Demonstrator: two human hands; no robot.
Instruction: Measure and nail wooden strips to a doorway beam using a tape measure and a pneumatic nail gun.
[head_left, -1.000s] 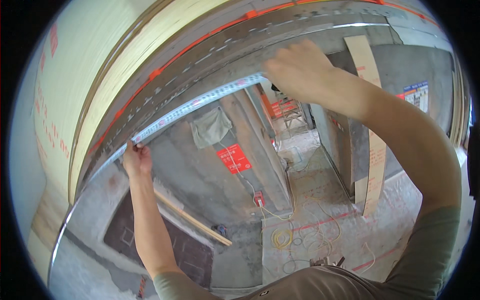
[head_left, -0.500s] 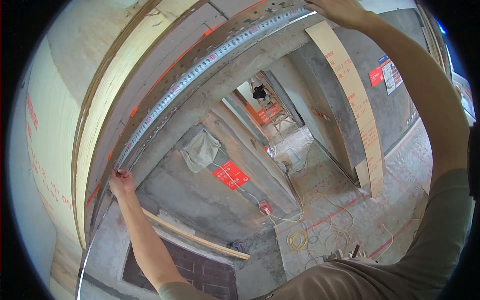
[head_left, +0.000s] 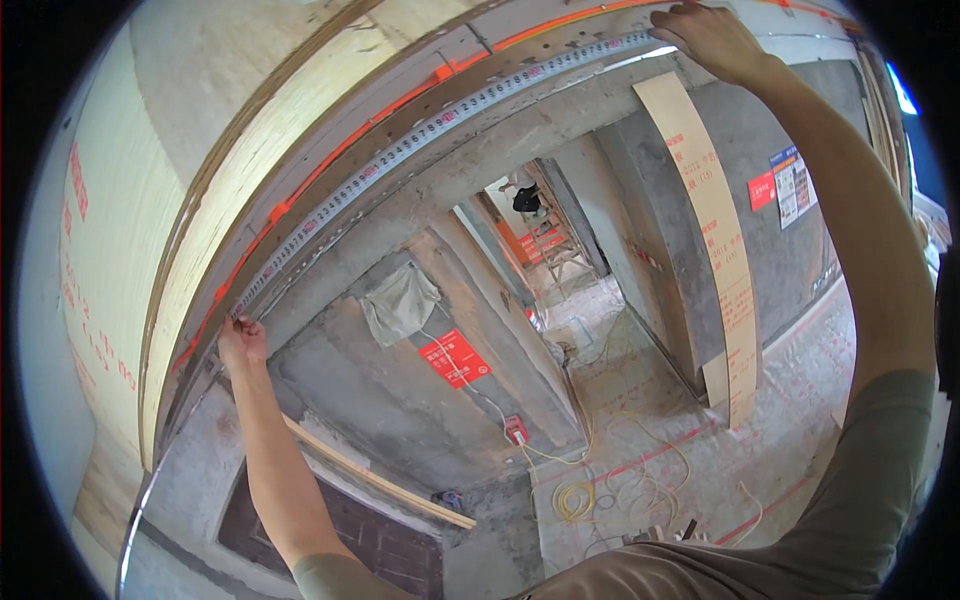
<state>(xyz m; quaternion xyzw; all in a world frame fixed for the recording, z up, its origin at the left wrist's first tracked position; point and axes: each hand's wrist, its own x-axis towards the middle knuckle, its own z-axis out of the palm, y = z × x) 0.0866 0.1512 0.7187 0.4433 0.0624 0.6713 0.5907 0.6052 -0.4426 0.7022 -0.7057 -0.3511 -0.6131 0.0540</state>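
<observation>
A white metal tape measure blade (head_left: 425, 137) is stretched overhead, along the grey edge of a concrete beam (head_left: 440, 190). Its left end is pinched between the fingers of my left hand (head_left: 243, 343), raised at the far left. My right hand (head_left: 708, 42), high at the upper right, has its fingers curled round the other end; what lies inside that palm is hidden. Just above the blade runs an orange strip (head_left: 350, 140) along the ceiling edge, beside pale plywood boards (head_left: 240, 140).
A long plywood strip (head_left: 715, 235) leans upright against the grey wall on the right. Coiled yellow cable (head_left: 574, 502) lies on the covered floor. Beyond a doorway stand a wooden ladder (head_left: 548, 245) and a dark-clad person (head_left: 526, 198). A dark door (head_left: 340, 535) is at lower left.
The view has tilted slightly, so the overhead edge sits lower and more of the orange strip shows. Both hands keep their grip at the two ends of the tape.
</observation>
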